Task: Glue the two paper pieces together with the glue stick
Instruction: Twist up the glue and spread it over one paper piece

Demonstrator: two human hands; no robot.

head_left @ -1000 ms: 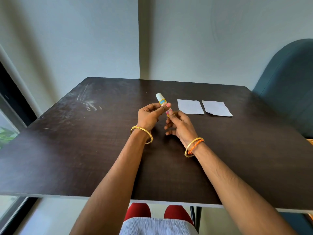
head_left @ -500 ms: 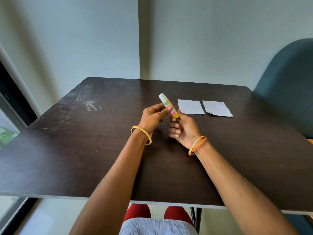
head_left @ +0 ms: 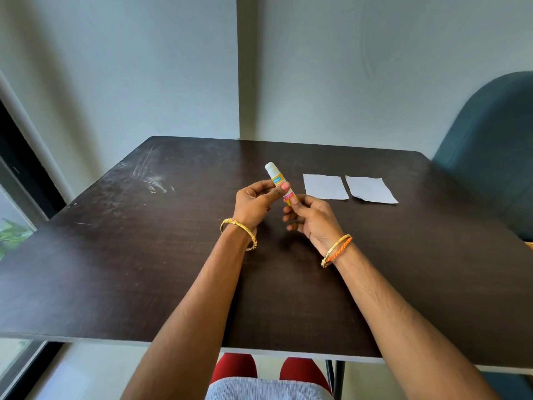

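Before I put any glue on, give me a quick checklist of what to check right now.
1. Glue stick held: ok, left hand grips the barrel, right hand pinches the lower end.
2. Cap off: not ok, the white cap looks still on.
3. Both paper pieces in sight: ok, left paper and right paper lie flat.
4. Papers apart, not overlapping: ok.
5. Glue raised enough: cannot tell.

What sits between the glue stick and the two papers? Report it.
Nothing visible. The white glue stick with a yellow label, held by both hands, has only bare dark wooden table between it and the two white paper pieces.
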